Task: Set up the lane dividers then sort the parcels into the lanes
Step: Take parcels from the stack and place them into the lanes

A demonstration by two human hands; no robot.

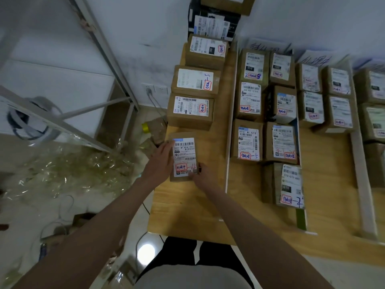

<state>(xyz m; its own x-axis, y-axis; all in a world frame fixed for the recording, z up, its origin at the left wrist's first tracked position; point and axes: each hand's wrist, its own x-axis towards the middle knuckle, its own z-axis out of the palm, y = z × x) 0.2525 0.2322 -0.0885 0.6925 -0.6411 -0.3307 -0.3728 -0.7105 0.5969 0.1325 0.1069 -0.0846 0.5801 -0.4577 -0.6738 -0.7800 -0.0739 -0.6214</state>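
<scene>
A cardboard parcel [184, 152] with a white shipping label lies in the leftmost lane of the wooden table [187, 209]. My left hand [159, 163] holds its left side, fingers laid on the label. My right hand [205, 177] grips its near right corner. Three labelled parcels [190, 110] line up beyond it in the same lane. A white divider strip [230, 130] bounds this lane on the right. Several parcels [248, 142] fill the second lane, and more parcels [325, 109] sit past a second divider [361, 180].
A metal rack frame [87, 113] stands to the left over a floor littered with crumpled clear plastic [68, 174] and cables. Stacked boxes [212, 24] lean on the wall at the table's far end. Handwritten lane signs [264, 45] stand against the wall.
</scene>
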